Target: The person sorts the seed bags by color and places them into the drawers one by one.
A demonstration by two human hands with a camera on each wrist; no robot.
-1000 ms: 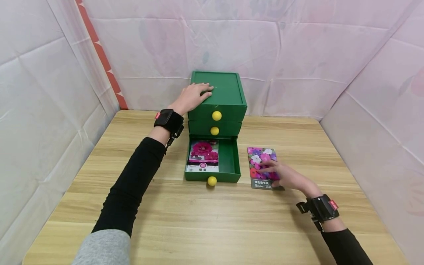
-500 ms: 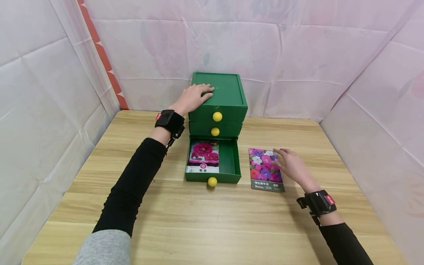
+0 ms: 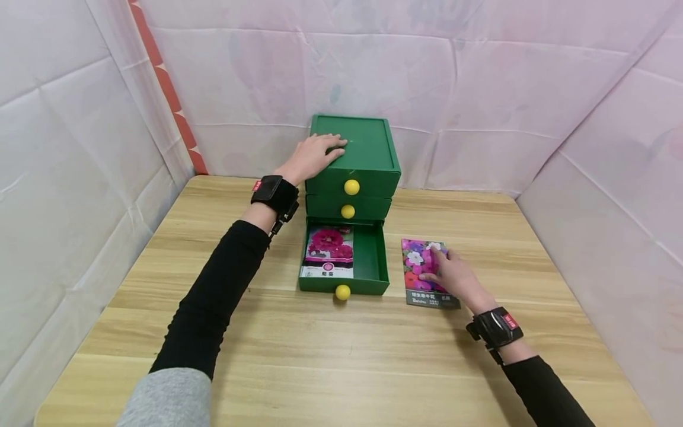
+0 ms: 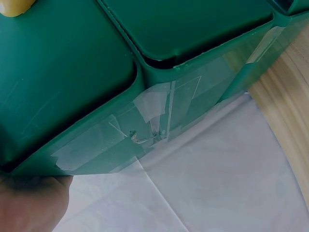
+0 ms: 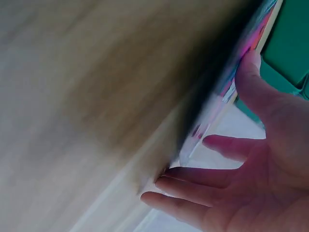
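Green three-drawer cabinet under left hand, fingers flat on its top. Bottom drawer pulled out, seed packet inside. Right hand rests fingers spread and relaxed on second flower seed packet, flat on bench just right of drawer.
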